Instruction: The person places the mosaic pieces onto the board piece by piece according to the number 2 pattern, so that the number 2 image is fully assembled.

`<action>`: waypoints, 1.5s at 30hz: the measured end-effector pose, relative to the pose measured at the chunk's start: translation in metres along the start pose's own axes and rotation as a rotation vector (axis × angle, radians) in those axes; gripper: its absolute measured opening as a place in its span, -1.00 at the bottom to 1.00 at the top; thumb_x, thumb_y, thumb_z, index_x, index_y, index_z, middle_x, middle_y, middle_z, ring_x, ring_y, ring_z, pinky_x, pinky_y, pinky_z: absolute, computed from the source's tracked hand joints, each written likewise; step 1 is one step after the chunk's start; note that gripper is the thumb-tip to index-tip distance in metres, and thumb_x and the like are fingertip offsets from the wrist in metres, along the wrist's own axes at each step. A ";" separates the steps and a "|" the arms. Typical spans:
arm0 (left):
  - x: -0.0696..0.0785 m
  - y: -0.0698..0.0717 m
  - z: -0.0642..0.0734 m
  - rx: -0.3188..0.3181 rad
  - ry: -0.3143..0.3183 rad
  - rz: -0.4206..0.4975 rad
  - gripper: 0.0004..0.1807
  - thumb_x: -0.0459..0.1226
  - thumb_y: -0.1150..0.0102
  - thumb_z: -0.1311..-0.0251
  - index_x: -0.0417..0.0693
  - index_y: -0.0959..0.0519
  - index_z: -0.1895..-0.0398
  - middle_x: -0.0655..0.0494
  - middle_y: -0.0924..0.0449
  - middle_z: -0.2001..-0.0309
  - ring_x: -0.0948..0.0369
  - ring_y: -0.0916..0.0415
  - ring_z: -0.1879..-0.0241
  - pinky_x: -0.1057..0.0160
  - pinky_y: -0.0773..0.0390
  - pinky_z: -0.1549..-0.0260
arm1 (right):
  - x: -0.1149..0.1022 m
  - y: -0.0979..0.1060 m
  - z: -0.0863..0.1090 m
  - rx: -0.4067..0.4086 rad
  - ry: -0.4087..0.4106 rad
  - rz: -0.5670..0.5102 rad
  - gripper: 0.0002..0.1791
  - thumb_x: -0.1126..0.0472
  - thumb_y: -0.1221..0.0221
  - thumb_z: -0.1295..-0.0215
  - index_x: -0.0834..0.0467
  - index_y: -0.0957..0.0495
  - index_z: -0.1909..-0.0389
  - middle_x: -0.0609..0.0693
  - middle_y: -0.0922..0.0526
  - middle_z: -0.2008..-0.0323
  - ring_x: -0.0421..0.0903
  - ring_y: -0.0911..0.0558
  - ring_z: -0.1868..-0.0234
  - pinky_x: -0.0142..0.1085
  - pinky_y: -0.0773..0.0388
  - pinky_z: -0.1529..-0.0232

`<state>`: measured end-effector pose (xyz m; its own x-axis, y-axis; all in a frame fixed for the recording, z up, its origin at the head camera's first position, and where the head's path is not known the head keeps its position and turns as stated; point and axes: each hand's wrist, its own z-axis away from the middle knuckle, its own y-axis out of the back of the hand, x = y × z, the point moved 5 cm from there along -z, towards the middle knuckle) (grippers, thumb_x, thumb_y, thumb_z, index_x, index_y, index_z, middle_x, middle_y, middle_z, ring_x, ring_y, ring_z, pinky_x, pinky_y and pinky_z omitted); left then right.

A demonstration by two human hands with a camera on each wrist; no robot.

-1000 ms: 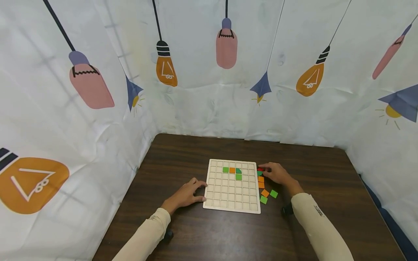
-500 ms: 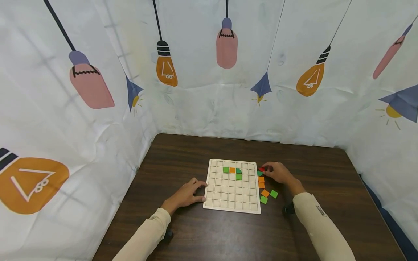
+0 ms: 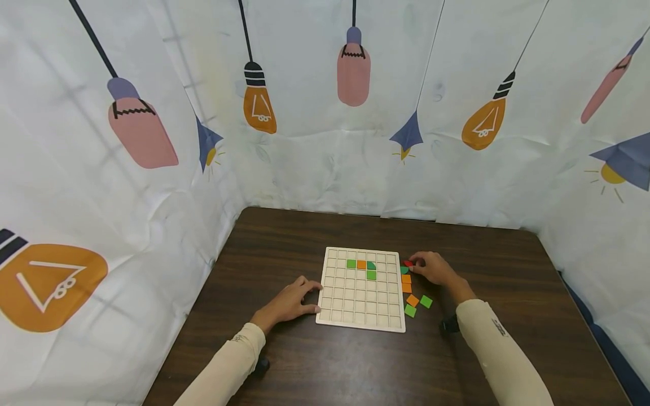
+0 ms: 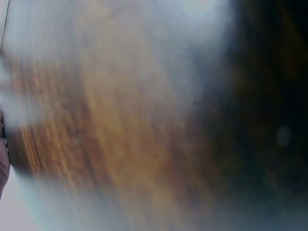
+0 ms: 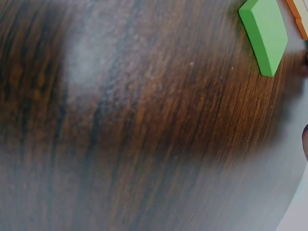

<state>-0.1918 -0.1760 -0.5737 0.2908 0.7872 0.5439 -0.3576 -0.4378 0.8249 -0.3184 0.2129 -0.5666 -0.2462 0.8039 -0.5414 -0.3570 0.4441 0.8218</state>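
Note:
A pale gridded board lies on the brown table. My left hand rests at the board's left edge, its thumb and a finger touching it. Beyond the right edge, my right hand pinches a small red tile at the fingertips. Just below that is a dark green rounded tile, partly hidden by the fingers. Set in the grid are a green square, an orange square, a dark green rounded tile and a second green square.
Orange squares lie along the board's right side. Nearer me are a turned orange tile and two loose green tiles. The right wrist view shows a green tile close up. Printed cloth hangs behind the table.
My right hand and the red tile have shifted slightly right, away from the board. The left hand and board have stayed still.

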 end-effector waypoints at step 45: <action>0.004 0.004 0.001 0.028 -0.030 0.005 -0.37 0.06 -0.31 -0.26 0.12 -0.42 -0.35 0.07 -0.42 -0.04 0.26 -0.32 0.29 0.15 -0.38 0.18 | 0.001 0.004 0.009 -0.016 0.027 -0.052 -0.82 0.22 -0.32 -0.28 0.25 -0.58 0.23 0.06 -0.62 0.34 -0.12 -0.52 0.39 -0.27 -0.49 0.35</action>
<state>-0.1909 -0.1746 -0.5683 0.3161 0.7714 0.5522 -0.3345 -0.4541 0.8258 -0.3124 0.2186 -0.5618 -0.2513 0.7686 -0.5883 -0.3839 0.4788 0.7895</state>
